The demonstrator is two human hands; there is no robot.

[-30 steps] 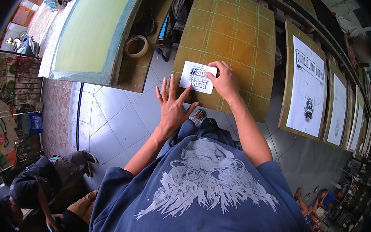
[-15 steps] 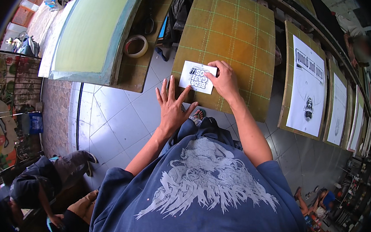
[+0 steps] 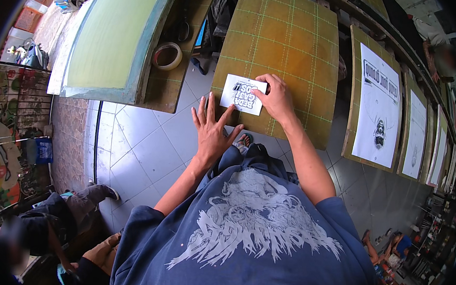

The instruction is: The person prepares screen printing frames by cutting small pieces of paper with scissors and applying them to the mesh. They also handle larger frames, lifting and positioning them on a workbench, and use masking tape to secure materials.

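A small white paper sheet (image 3: pixel 244 87) with bold black lettering lies near the lower-left of an amber board (image 3: pixel 278 36) marked with a green grid. My right hand (image 3: pixel 276 98) grips the sheet's right edge, thumb on top and fingers curled beside it. My left hand (image 3: pixel 211 133) has its fingers spread, with a fingertip touching the sheet's lower-left part and the thumb reaching toward the board's lower edge.
At upper left are a pale green framed screen (image 3: pixel 108 45) and a tape roll (image 3: pixel 167 56) on a shelf. Boards with printed sheets (image 3: pixel 376 104) line the right. People sit at lower left (image 3: pixel 47 221) and lower right (image 3: pixel 391 247); another (image 3: pixel 431 35) is at upper right.
My hands and the sheet stay almost still. The person at lower left has shifted position a little, leaning differently.
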